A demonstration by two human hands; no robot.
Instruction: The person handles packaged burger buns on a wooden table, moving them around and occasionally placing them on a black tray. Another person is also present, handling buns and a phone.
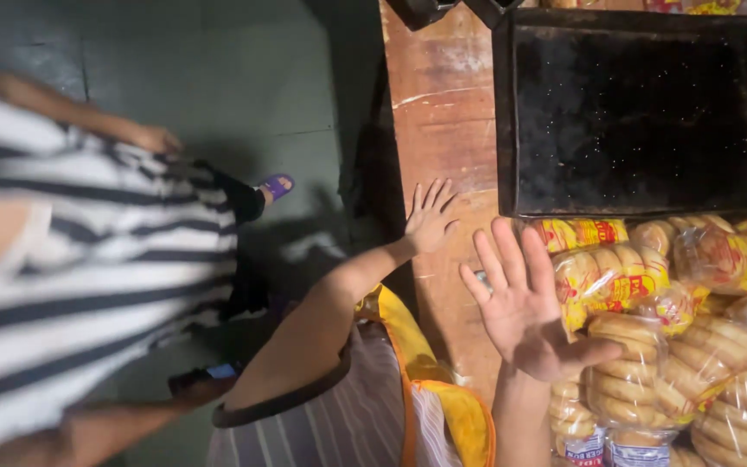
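1. the right hand (525, 316) is raised palm-forward, its fingers (512, 251) spread wide and holding nothing; it hovers just beside the nearest bread packages.
2. the left hand (430, 216) lies flat on the wooden table (443, 130) at about 10 o'clock from the right hand, fingers fanned open, gripping nothing.
3. at 3 o'clock from the right hand sits a heap of clear plastic bread packages (676, 329), each holding a row of round golden buns; they bear red and yellow printed labels, and two at the bottom edge show white and blue ends.
4. one package (620, 277) with a yellow-red label lies closest, just right of the fingertips; another (628, 380) stands just right of the thumb.
5. at 1 o'clock a dark, blackened baking tray (641, 112) rests on the table, touching the top of the heap, with only pale crumbs and specks inside.
6. at 9 o'clock, a second person in a black-and-white striped shirt (79, 259) stands on the grey floor (218, 69), a purple sandal (277, 185) showing.
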